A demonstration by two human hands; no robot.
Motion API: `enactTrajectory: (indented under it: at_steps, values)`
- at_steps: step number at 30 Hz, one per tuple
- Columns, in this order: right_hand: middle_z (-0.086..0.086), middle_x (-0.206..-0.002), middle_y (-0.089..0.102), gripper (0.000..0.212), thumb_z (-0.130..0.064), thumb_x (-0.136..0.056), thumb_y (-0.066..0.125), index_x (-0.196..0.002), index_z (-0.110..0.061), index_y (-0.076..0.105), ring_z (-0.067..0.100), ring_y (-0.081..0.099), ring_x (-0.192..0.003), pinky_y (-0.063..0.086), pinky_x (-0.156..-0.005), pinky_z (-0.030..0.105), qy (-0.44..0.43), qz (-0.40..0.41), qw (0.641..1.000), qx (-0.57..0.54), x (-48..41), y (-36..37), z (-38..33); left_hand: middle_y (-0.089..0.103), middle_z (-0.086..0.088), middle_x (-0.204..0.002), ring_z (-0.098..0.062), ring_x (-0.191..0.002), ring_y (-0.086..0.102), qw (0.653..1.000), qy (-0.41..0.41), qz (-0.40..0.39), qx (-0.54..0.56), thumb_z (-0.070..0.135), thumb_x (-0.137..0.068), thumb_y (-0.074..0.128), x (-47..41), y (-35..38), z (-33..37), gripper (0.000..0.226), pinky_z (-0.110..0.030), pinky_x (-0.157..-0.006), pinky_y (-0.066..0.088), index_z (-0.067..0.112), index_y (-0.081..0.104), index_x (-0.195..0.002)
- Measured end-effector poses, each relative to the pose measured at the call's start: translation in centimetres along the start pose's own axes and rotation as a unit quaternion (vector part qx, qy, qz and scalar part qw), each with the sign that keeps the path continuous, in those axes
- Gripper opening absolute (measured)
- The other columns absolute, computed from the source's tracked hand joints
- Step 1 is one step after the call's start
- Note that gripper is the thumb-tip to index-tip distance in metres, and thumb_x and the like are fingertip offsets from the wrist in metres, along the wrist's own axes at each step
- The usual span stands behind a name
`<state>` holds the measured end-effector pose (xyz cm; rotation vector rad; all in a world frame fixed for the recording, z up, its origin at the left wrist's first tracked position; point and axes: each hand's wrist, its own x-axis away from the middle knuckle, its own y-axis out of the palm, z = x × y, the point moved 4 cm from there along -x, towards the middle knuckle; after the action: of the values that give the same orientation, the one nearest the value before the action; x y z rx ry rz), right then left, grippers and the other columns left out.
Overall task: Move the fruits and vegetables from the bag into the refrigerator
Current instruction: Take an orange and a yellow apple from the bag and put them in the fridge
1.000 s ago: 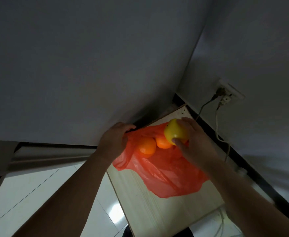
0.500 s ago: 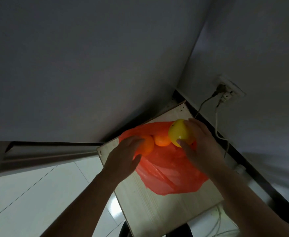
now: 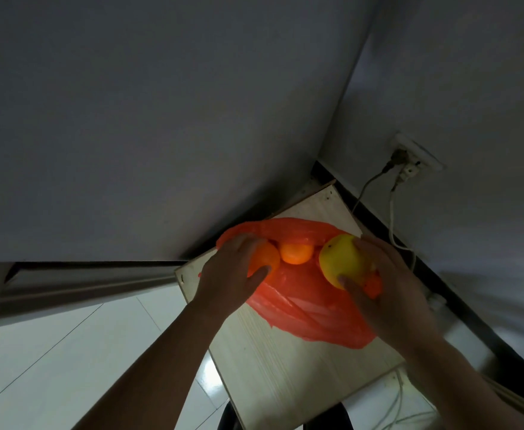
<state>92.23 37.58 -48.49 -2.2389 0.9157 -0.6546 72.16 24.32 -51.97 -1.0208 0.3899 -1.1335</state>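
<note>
Gripping right hand (image 3: pixel 388 283): fingers and thumb curl round the yellow fruit (image 3: pixel 341 259), held at the right edge of the mouth of the red bag (image 3: pixel 310 308).
Cupping left hand (image 3: pixel 229 274): fingers bend over the left orange (image 3: pixel 267 259), thumb against its near side.
Resting middle orange (image 3: pixel 296 252): sits in the bag's mouth between the left orange and the yellow fruit.
Bag position: crumpled on the wooden board (image 3: pixel 285 377), mouth toward the corner.
Board position: pale, set in the corner of two grey walls.
Right wall: socket (image 3: pixel 416 156) with two plugs, cables (image 3: pixel 391 218) hanging down.
Lower left: glossy white floor tiles (image 3: pixel 68 352).
</note>
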Motion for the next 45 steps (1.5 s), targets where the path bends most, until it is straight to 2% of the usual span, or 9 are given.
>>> enactTrajectory:
  at_steps: [12, 18, 22, 26, 29, 33, 39, 42, 45]
  values:
    - [0.002, -0.138, 0.043, 0.057, -0.021, -0.080, 0.071, -0.132, -0.016, 0.047, 0.019, 0.048, -0.117, 0.049, -0.088, 0.036, 0.008, -0.002, 0.999, -0.032, -0.3, 0.4, 0.4, 0.042, -0.006, -0.142, -0.027, -0.125, 0.045, 0.996, -0.042, -0.071, -0.030, 0.034, -0.072, 0.077, 0.2, 2.1, -2.1, 0.079, -0.039, -0.086, 0.050, 0.017, 0.039, -0.139]
    - [0.003, -0.136, 0.045, 0.057, -0.020, -0.080, 0.072, -0.131, -0.014, 0.048, 0.012, 0.043, -0.115, 0.042, -0.087, 0.029, 0.007, 0.011, 1.000, -0.028, 0.2, 0.0, -0.4, 0.043, -0.004, -0.140, -0.025, -0.124, 0.046, 0.997, -0.035, -0.064, -0.020, 0.036, -0.070, 0.078, 1.1, 1.8, -1.5, 0.079, -0.042, -0.088, 0.052, 0.020, 0.039, -0.138]
    - [0.003, -0.134, 0.047, 0.057, -0.021, -0.080, 0.073, -0.130, -0.014, 0.049, 0.014, 0.043, -0.115, 0.038, -0.087, 0.028, 0.017, 0.010, 0.999, -0.037, 1.3, -1.1, -2.2, 0.044, -0.001, -0.137, -0.023, -0.121, 0.047, 0.997, -0.056, -0.045, 0.030, 0.042, -0.069, 0.078, 3.2, -0.7, 0.5, 0.080, -0.042, -0.084, 0.053, 0.024, 0.038, -0.136]
    - [-0.001, -0.124, 0.053, 0.055, -0.023, -0.078, 0.074, -0.127, -0.012, 0.052, 0.017, 0.049, -0.111, 0.039, -0.086, 0.026, 0.015, 0.009, 0.998, -0.063, 3.7, -3.4, -5.4, 0.046, 0.000, -0.135, -0.021, -0.117, 0.050, 0.994, -0.060, -0.025, 0.084, 0.036, -0.068, 0.080, 5.4, -4.8, 3.9, 0.077, -0.028, -0.080, 0.044, 0.023, 0.042, -0.134]
    - [-0.018, -0.115, 0.047, 0.056, -0.028, -0.078, 0.074, -0.128, -0.018, 0.050, 0.010, 0.049, -0.108, 0.049, -0.087, 0.033, 0.030, 0.008, 0.993, -0.114, 6.1, -5.5, -8.1, 0.047, 0.002, -0.135, -0.018, -0.117, 0.049, 0.991, -0.059, -0.021, 0.119, 0.035, -0.068, 0.081, 7.1, -7.6, 6.3, 0.077, -0.025, -0.081, 0.041, 0.025, 0.041, -0.133]
    - [-0.014, -0.116, 0.048, 0.056, -0.034, -0.074, 0.075, -0.123, -0.031, 0.048, 0.009, 0.051, -0.105, 0.053, -0.084, 0.041, 0.058, 0.022, 0.989, -0.132, 9.6, -8.6, -11.0, 0.049, 0.005, -0.133, -0.014, -0.114, 0.051, 0.985, -0.040, -0.007, 0.166, 0.038, -0.066, 0.081, 9.6, -11.2, 9.6, 0.077, -0.031, -0.084, 0.047, 0.029, 0.042, -0.132]
    - [-0.024, -0.111, 0.048, 0.046, -0.034, -0.072, 0.076, -0.112, -0.037, 0.052, 0.002, 0.049, -0.103, 0.051, -0.077, 0.028, 0.087, 0.100, 0.974, -0.186, 14.3, -12.9, -14.6, 0.039, 0.015, -0.129, -0.009, -0.114, 0.046, 0.970, 0.010, -0.002, 0.241, 0.044, -0.058, 0.081, 13.1, -15.4, 14.1, 0.079, -0.030, -0.085, 0.050, 0.039, 0.044, -0.127]
    - [-0.015, -0.113, 0.050, 0.045, -0.032, -0.074, 0.076, -0.112, -0.036, 0.053, 0.006, 0.050, -0.104, 0.046, -0.071, 0.019, 0.090, 0.118, 0.968, -0.200, 15.9, -14.0, -15.6, 0.039, 0.012, -0.133, -0.010, -0.115, 0.046, 0.967, 0.024, 0.005, 0.252, 0.040, -0.059, 0.082, 14.2, -16.5, 15.4, 0.078, -0.028, -0.085, 0.049, 0.038, 0.044, -0.127]
    - [-0.010, -0.119, 0.051, 0.045, -0.035, -0.073, 0.075, -0.113, -0.039, 0.053, 0.009, 0.052, -0.106, 0.050, -0.071, 0.021, 0.085, 0.115, 0.964, -0.225, 17.0, -14.6, -16.3, 0.039, 0.010, -0.134, -0.012, -0.116, 0.047, 0.963, 0.014, -0.010, 0.269, 0.051, -0.055, 0.077, 15.1, -17.5, 16.0, 0.083, -0.033, -0.088, 0.051, 0.039, 0.043, -0.129]
